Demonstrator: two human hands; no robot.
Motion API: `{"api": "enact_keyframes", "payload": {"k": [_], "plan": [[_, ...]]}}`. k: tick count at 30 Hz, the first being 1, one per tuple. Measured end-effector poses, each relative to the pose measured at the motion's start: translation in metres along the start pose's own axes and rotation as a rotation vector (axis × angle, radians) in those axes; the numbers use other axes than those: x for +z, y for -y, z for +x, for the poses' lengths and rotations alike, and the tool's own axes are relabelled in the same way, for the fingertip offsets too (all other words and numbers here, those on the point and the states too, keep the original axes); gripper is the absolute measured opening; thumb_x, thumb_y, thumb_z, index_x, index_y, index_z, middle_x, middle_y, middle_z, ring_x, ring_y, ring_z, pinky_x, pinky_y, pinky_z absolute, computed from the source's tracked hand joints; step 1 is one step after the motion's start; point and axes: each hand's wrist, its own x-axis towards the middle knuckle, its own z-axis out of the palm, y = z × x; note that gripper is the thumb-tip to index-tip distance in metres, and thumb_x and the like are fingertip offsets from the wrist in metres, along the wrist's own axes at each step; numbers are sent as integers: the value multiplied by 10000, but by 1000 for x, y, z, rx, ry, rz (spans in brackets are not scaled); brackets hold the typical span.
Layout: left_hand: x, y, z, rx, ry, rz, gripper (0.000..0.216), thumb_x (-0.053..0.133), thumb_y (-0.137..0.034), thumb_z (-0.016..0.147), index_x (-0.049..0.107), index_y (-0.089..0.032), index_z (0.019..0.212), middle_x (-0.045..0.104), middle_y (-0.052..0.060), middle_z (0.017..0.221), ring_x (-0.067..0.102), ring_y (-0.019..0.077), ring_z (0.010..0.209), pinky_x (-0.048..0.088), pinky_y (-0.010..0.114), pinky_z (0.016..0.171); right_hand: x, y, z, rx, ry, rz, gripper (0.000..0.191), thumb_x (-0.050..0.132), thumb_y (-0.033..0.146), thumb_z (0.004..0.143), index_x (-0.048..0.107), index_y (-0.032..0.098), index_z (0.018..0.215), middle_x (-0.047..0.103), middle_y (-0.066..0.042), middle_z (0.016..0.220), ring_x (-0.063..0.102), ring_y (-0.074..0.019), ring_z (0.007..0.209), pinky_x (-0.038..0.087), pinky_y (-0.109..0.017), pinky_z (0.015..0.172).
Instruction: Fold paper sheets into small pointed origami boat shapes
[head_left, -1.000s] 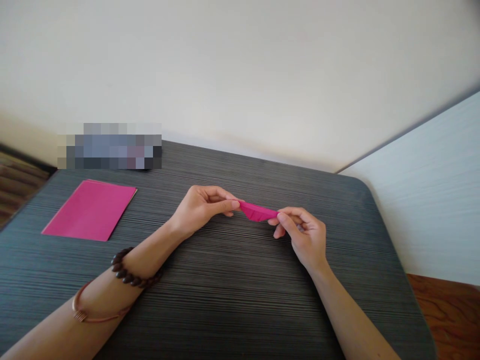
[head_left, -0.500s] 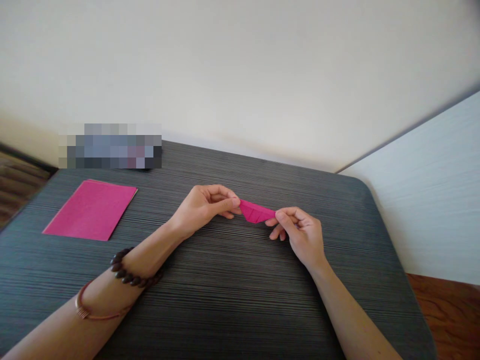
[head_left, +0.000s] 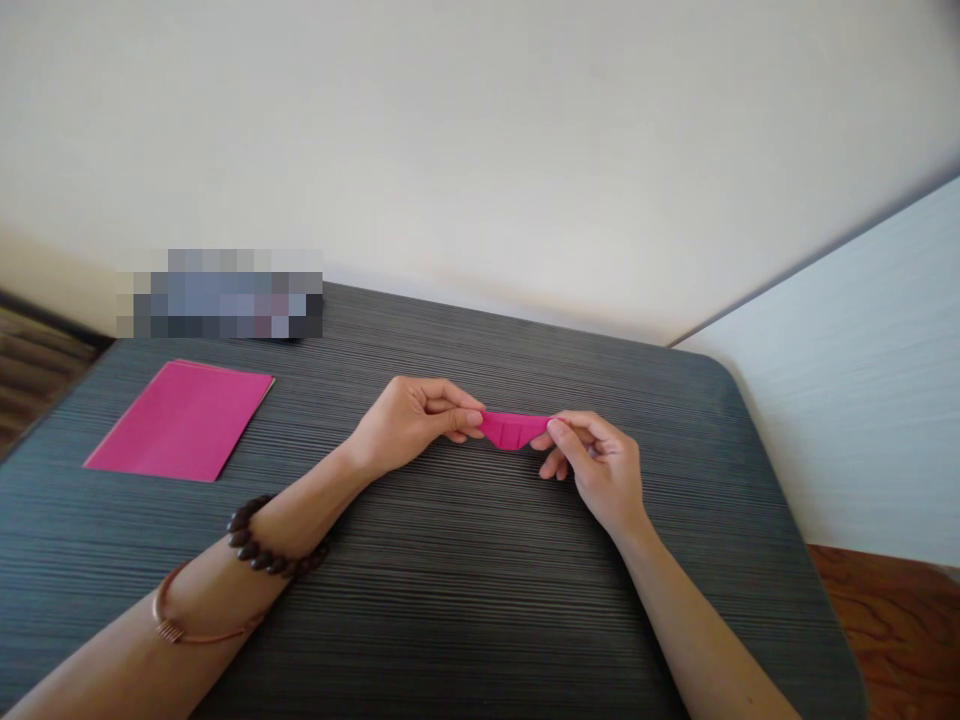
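A small piece of folded pink paper (head_left: 511,431) is stretched between my two hands above the table. It has a long straight upper edge, a narrower lower edge and a few creases down its front. My left hand (head_left: 412,422) pinches its left end between thumb and fingers. At the opposite end, my right hand (head_left: 596,460) grips the paper in the same way, its lower fingers curled below. Both tips of the paper are hidden under the fingers.
A stack of square pink paper (head_left: 184,420) lies on the dark, wood-grained table (head_left: 450,600) at the left. Behind it is a pixelated, unrecognisable object (head_left: 225,295). A pale wall (head_left: 480,150) rises along the back, and a white panel (head_left: 885,400) borders the right.
The folded paper has gone from slanting down to the right to nearly level, its left end lowered slightly with my left hand. Both hands keep their pinch.
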Motion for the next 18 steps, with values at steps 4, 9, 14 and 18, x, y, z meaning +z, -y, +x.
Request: {"api": "enact_keyframes", "payload": {"k": [4,9,14,18], "plan": [[2,-1,-2,42,-30,-17,217,744,-308,716,679,-128,818,732,40,684,683,142,643,540,232,631,1,2,-1,-59,10,-34,125,607,308,844,619,185,865,713,-17,712,602,-103,427,426,-223,403],[4,-3,-3,36,-54,3,279,748,-347,704,674,-140,877,739,36,751,686,152,670,558,252,651,2,2,0,-66,7,1,128,597,314,849,608,187,841,708,-16,700,599,-105,441,434,-225,402],[1,-4,-1,8,31,30,319,701,-381,753,694,-140,962,747,62,832,698,173,737,571,248,646,1,1,-1,-85,-9,27,93,608,285,844,614,194,831,705,-8,703,608,-102,455,451,-220,416],[1,-2,0,16,13,60,270,688,-375,767,725,-128,870,745,72,799,694,170,720,567,239,634,2,3,-2,-108,-33,-10,120,567,302,868,611,195,839,699,-10,705,604,-104,454,473,-232,425]]}}
